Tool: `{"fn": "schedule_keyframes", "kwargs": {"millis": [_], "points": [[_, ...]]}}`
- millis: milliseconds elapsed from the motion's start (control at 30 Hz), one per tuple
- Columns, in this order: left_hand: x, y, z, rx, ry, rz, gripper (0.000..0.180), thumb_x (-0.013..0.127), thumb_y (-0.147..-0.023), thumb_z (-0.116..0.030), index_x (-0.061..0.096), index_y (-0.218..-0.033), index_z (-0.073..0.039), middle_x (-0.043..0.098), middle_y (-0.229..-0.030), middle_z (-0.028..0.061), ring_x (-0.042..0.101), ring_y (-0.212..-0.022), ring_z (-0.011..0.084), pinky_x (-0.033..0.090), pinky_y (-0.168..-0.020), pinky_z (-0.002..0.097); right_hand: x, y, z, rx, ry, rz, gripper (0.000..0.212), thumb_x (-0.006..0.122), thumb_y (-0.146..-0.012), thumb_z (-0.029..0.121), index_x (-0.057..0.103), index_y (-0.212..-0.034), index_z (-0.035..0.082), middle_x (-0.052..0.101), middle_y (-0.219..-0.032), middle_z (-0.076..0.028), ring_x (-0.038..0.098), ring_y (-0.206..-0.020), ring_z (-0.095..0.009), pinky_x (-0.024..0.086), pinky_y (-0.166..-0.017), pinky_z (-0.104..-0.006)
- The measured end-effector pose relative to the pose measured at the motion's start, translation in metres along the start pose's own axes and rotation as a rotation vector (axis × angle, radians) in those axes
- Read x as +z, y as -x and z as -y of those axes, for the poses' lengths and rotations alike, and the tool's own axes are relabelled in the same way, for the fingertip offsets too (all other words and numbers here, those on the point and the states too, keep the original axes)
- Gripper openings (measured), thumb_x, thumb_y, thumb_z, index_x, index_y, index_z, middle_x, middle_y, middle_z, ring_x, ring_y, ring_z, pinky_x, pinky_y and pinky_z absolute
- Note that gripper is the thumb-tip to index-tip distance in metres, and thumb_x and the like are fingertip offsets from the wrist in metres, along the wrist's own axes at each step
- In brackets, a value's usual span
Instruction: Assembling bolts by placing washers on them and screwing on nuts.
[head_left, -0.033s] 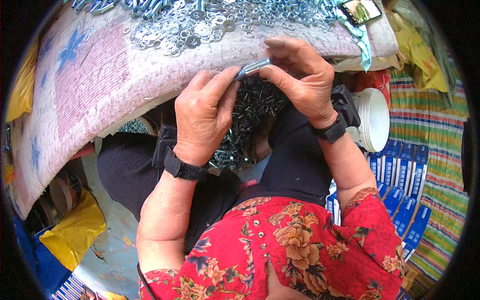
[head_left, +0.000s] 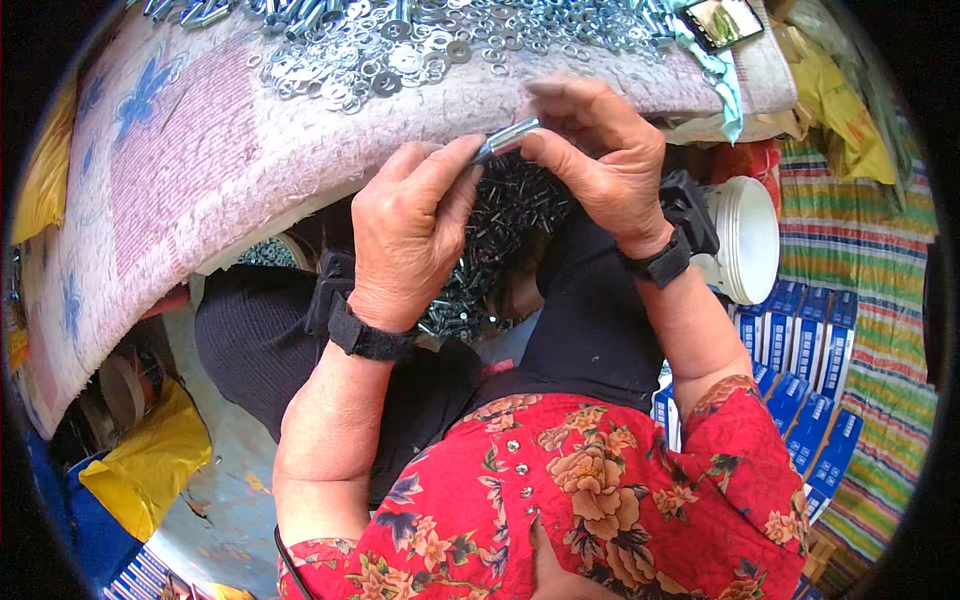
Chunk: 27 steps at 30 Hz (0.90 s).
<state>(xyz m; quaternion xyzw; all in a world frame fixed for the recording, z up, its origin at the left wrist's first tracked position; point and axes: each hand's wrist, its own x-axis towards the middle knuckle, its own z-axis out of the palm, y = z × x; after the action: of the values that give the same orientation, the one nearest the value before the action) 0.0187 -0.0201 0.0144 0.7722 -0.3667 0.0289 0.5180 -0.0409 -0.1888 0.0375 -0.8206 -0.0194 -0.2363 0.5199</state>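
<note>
A shiny silver expansion bolt [head_left: 510,138] with a metal sleeve is held slantwise just in front of the padded table edge. My left hand [head_left: 408,228] pinches its lower left end between thumb and fingers, which hide that end. My right hand [head_left: 610,165] is at the upper right end. Its thumb tip lies close against the sleeve, while the forefinger stands apart above it, slightly blurred. Whether other right fingers touch the bolt's end from behind cannot be made out. Below both hands lies a heap of dark, small metal bolts [head_left: 515,205] between my knees.
Many loose washers [head_left: 400,62] and metal sleeves lie on the quilt-covered table [head_left: 190,185]. A phone [head_left: 722,22] rests at its far right. A white bucket [head_left: 750,240] stands right of my knee, by blue-and-white boxes [head_left: 808,335]. Yellow plastic [head_left: 150,460] lies lower left.
The bolt has tilted slightly, its right end shifting a little left. My right forefinger and hand have moved slightly; the left hand keeps its pinch.
</note>
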Motion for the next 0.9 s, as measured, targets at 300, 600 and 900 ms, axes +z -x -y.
{"fn": "schedule_keyframes", "kwargs": {"millis": [300, 600, 900], "points": [[0.003, 0.003, 0.006, -0.171, 0.519, 0.031, 0.020, 0.061, -0.078, -0.001, 0.063, -0.097, -0.002, 0.055, -0.067, 0.0065, 0.052, -0.059, 0.0128, 0.041, -0.054, 0.0240, 0.018, 0.003, 0.004, 0.160, -0.406, 0.057, 0.026, 0.064, -0.078, 0.004, 0.054, -0.102, -0.002, 0.059, -0.091, -0.002, 0.054, -0.080, -0.006, 0.045, -0.071, -0.0188], [-0.004, -0.001, 0.003, -0.051, 0.334, 0.136, 0.016, 0.063, -0.074, -0.002, 0.063, -0.090, -0.003, 0.056, -0.066, 0.0105, 0.057, -0.058, 0.0220, 0.043, -0.055, 0.0292, -0.010, -0.028, 0.023, -0.011, -0.343, -0.154, 0.014, 0.056, -0.086, 0.010, 0.049, -0.094, 0.001, 0.063, -0.082, -0.011, 0.054, -0.054, -0.008, 0.040, -0.046, -0.0176], [-0.006, -0.001, 0.009, -0.148, 0.403, 0.122, 0.020, 0.060, -0.080, -0.002, 0.062, -0.100, -0.001, 0.057, -0.074, 0.0011, 0.051, -0.060, 0.0061, 0.040, -0.053, 0.0190, -0.028, -0.029, 0.020, -0.199, 0.270, 0.336, 0.017, 0.060, -0.077, 0.003, 0.064, -0.093, 0.003, 0.058, -0.073, -0.009, 0.058, -0.069, -0.020, 0.043, -0.061, -0.0274]]}}
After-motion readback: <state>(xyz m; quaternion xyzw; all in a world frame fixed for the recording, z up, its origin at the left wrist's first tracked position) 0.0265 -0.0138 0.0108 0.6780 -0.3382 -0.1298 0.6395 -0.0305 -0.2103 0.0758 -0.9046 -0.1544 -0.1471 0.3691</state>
